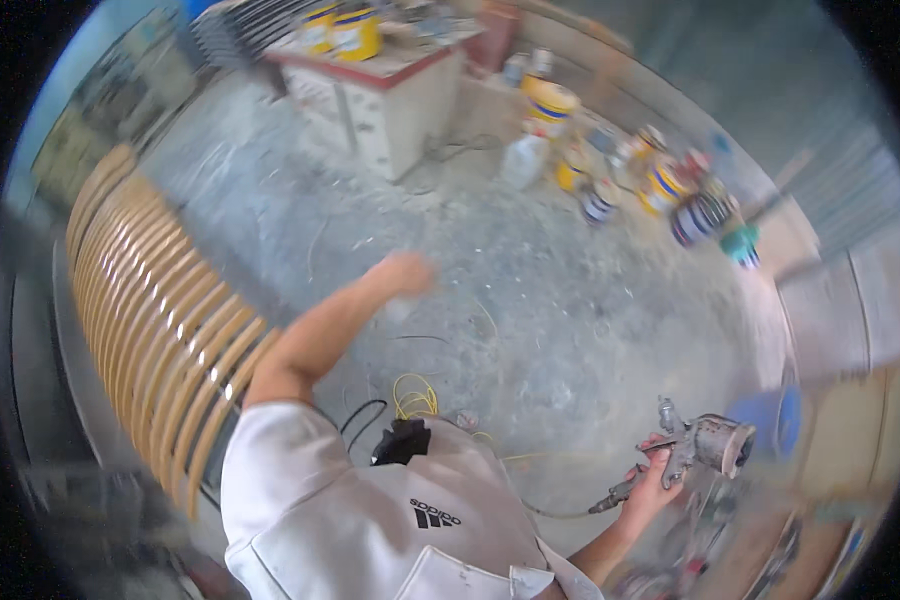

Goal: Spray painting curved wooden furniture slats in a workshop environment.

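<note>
My right hand is wrapped round the handle of a metal spray gun, whose paint-stained cup points to the right. A thin air hose runs from the foot of the gun's handle back towards my body. My left hand is stretched forward over the grey floor, smeared by motion, so its fingers cannot be made out. Left of that arm stands a row of curved, glossy wooden slats, apart from the left hand.
Ahead, a white cabinet with a red-edged top carries yellow buckets. Several paint cans and buckets line the floor at the far right. A blue bin stands beyond the gun. Coiled yellow hose lies near my feet.
</note>
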The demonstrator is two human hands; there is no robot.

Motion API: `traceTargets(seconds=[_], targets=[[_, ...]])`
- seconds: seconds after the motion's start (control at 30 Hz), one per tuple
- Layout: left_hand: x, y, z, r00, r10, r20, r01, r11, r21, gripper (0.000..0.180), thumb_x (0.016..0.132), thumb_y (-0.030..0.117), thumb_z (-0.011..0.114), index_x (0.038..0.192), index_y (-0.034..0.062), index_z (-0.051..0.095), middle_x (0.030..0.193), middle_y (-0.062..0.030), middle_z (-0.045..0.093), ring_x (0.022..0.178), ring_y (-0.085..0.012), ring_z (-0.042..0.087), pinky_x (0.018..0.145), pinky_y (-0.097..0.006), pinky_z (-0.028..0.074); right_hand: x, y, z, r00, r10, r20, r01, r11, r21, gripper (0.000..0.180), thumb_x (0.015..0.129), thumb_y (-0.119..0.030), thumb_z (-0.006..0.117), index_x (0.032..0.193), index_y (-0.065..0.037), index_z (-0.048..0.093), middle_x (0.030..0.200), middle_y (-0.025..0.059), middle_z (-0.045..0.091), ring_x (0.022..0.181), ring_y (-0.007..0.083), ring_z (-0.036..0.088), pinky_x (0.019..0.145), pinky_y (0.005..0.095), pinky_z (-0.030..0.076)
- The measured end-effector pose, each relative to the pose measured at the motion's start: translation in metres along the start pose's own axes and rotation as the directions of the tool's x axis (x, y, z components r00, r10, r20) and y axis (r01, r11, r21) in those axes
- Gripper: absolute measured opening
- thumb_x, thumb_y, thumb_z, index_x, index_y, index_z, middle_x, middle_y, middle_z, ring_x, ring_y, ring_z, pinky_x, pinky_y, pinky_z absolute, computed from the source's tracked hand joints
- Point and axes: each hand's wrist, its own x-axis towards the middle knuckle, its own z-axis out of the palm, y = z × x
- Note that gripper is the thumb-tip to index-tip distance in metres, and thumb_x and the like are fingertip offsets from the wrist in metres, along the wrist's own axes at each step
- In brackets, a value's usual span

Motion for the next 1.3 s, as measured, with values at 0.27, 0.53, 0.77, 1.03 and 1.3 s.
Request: traceTargets(seconds=[0.27,0.53,0.77,1.03,1.3], targets=[[0.206,0.294,-0.331,0.727,0.508,-0.462,-0.593,0.804,-0.049,0.03,0.093,0.039,0.052,0.103,0.0138,0.066,0.083,-0.0115,0.067,0.081,-0.0244,0.067,0.065,-0.041,0.052,0.231,0.011,0.106,0.99,-0.141,-0.022,0.141,0.99,-0.02,0.033,0.097,-0.03,0.055,0.121,-0.006,0.057,0.116,0.0089,0.065,0.102,0.0168,0.062,0.062,0.0322,0.046],[0.352,0.264,-0.413,0.785,0.27,-0.558,-0.4,0.908,-0.123,0.037,0.082,0.04,0.058,0.096,0.0077,0.069,0.086,-0.0111,0.069,0.085,-0.0266,0.066,0.07,-0.041,0.052,0.362,0.001,0.334,0.907,-0.138,0.397,0.155,0.988,-0.012,0.04,0.096,-0.031,0.058,0.125,-0.004,0.052,0.115,0.0102,0.063,0.094,0.017,0.06,0.06,0.0322,0.048],[0.27,-0.008,-0.437,0.779,0.275,-0.563,-0.345,0.938,-0.019,0.043,0.074,0.042,0.063,0.09,0.0023,0.071,0.089,-0.0108,0.071,0.089,-0.0285,0.066,0.075,-0.041,0.052,0.388,-0.031,0.502,0.842,-0.06,0.537,0.057,0.998,0.022,0.051,0.094,-0.032,0.063,0.13,-0.002,0.045,0.113,0.0126,0.061,0.086,0.0177,0.057,0.055,0.0305,0.047],[0.334,-0.162,-0.268,0.908,-0.286,-0.305,-0.417,-0.565,-0.712,0.028,0.085,0.005,0.052,0.112,0.0071,0.059,0.096,-0.0011,0.059,0.086,-0.0138,0.056,0.074,-0.03,0.048,0.343,-0.066,0.668,0.84,0.044,0.541,-0.08,0.996,0.043,0.07,0.093,-0.036,0.063,0.14,0.006,0.032,0.133,0.0221,0.049,0.117,0.0289,0.052,0.102,0.0423,0.041],[0.353,-0.291,-0.255,0.78,-0.522,-0.345,-0.545,-0.297,-0.784,0.033,0.079,-0.003,0.066,0.109,0.0043,0.057,0.102,-0.0021,0.059,0.094,-0.0113,0.054,0.086,-0.027,0.044,0.304,-0.053,0.834,0.657,-0.076,0.75,-0.052,0.988,0.145,0.054,0.092,-0.031,0.065,0.131,0.0,0.044,0.125,0.0127,0.055,0.112,0.023,0.054,0.096,0.0364,0.043]])
